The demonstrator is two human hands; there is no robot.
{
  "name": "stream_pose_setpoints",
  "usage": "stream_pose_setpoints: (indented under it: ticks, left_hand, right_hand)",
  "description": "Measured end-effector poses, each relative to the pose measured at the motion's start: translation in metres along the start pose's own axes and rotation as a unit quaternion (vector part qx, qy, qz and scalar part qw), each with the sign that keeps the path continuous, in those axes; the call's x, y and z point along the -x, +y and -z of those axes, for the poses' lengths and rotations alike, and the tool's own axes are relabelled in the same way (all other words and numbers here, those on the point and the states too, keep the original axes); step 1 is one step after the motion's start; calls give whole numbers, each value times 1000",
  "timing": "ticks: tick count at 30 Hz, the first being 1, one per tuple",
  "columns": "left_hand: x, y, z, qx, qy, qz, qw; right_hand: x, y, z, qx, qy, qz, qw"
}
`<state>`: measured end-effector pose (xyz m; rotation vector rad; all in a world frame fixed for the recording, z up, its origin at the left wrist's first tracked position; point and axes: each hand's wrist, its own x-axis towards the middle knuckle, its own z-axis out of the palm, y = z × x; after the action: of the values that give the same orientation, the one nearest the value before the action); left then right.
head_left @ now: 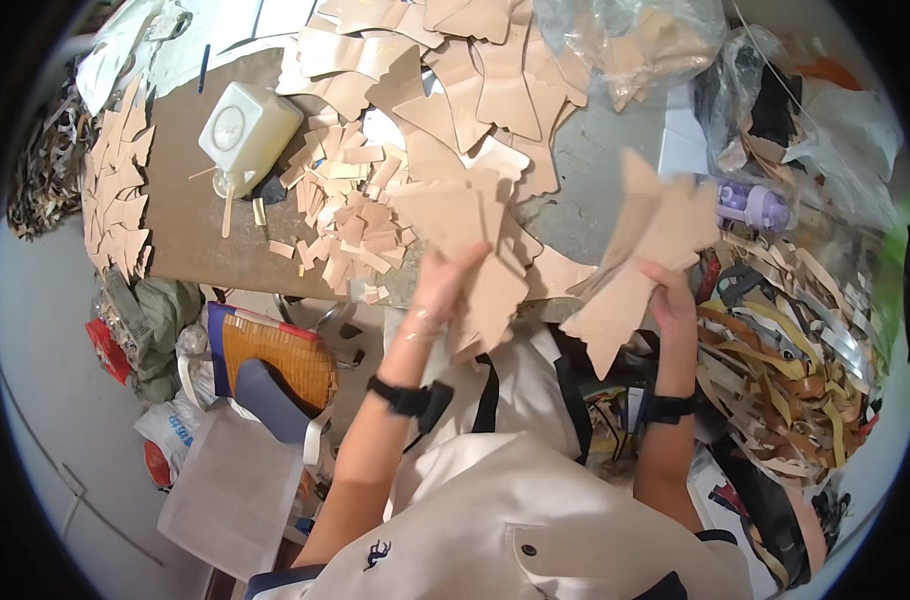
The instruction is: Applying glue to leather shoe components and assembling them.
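Note:
My left hand (447,282) is closed on a few overlapping tan leather pieces (493,295), shaped with flared, scalloped ends, above the table's near edge. Another small stack of tan leather cutouts (637,240) is gripped in my right hand (670,295), apart from the first and slightly blurred along its top. Beyond my hands, a large heap of similar cutouts (505,90) spreads over the table. Small tan leather strips (360,225) lie in a loose pile to the left of my left hand.
A squarish plastic bottle of pale liquid (248,135) sits on the brown table (190,225). More cutouts (120,190) line its left edge. At right are a purple bottle (753,206), clear plastic bags (645,40) and a heap of scrap strips (790,360). A chair (240,480) stands lower left.

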<state>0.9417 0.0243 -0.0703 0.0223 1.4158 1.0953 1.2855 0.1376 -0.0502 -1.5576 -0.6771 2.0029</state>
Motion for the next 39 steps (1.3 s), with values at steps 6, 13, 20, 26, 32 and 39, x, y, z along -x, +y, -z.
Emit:
stream_pose_setpoints:
  ticks: [6, 13, 20, 26, 32, 39]
  left_hand:
    - [-34, -48, -30, -434, 136, -190, 870]
    - [54, 46, 31, -307, -121, -87, 940]
    - [54, 113, -31, -274, -466, -1, 841]
    - [0, 46, -75, -192, -547, 208, 788]
    - [40, 78, -19, -15, -312, 157, 937]
    - [117, 188, -32, -73, -248, -91, 962]
  right_hand:
    - [28, 32, 63, -285, 43, 129, 949]
    - [48, 12, 57, -311, -63, 197, 927]
    - [40, -12, -2, -391, -318, 193, 842]
    - [34, -22, -61, -356, -425, 244, 796]
    - [46, -57, -61, -416, -357, 304, 779]
    - [29, -73, -68, -111, -1, 104, 988]
